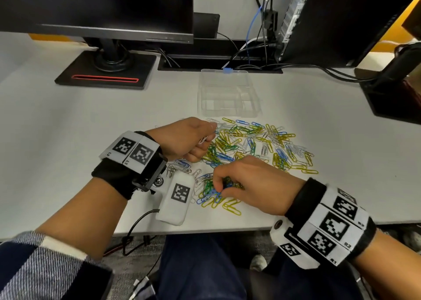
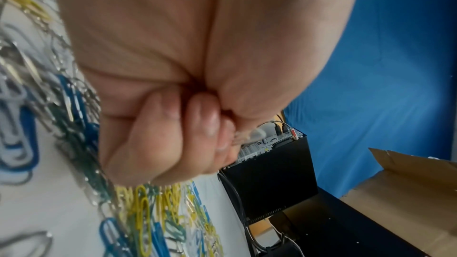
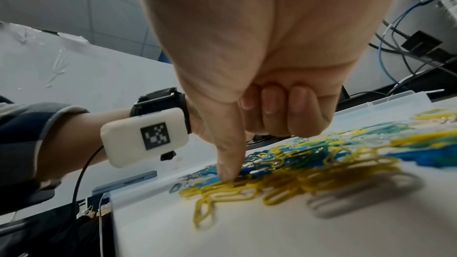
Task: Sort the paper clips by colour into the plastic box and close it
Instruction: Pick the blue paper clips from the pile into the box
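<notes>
We see a loose heap of yellow, blue, green and white paper clips (image 1: 250, 144) spread on the pale grey worktop (image 1: 91, 117), with the clear plastic compartment box (image 1: 227, 94) lying open just beyond it. Our left hand (image 1: 186, 140) sits at the heap's left edge, fingers (image 2: 197, 116) curled round some white clips. Our right hand (image 1: 250, 181) is at the heap's near edge; its thumb tip touches the clips, the other fingers (image 3: 272, 101) curled in.
</notes>
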The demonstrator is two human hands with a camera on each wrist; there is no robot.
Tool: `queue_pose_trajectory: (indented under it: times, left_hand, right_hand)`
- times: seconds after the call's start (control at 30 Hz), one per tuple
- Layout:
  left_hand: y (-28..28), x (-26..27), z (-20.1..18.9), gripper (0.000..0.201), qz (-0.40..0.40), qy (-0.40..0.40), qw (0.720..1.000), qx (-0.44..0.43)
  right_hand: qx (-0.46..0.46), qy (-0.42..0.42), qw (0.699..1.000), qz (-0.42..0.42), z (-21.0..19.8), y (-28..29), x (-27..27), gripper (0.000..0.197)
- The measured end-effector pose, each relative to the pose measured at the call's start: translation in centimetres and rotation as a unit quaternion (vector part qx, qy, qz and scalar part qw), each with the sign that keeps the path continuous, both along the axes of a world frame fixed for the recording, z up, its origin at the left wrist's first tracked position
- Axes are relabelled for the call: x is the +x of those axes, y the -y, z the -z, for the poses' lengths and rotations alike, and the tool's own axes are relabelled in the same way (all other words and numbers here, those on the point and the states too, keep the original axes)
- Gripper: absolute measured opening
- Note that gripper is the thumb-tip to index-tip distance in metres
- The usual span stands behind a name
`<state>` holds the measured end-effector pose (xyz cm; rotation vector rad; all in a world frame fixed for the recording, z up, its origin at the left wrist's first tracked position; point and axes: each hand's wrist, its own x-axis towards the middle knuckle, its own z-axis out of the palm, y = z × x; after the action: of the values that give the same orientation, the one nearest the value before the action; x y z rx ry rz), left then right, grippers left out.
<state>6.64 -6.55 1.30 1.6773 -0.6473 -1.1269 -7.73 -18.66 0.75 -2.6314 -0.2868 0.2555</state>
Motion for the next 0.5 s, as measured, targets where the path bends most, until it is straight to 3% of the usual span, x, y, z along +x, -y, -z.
queue_pose_trajectory:
  times: [0.2, 0.5]
  left_hand:
    - [0.1, 0.1, 0.7, 0.038, 0.001, 0.016, 1.0, 0.013]
    - [-0.4, 1.0, -0.3, 0.034, 0.049, 0.193, 0.974, 0.109]
  right_hand:
    - [0.003, 0.003, 1.0, 0.029, -0.3, 0.6, -0.2, 0.005]
    - [-0.023, 0.002, 0.995, 0.1, -0.6, 2.6, -0.9, 0.01]
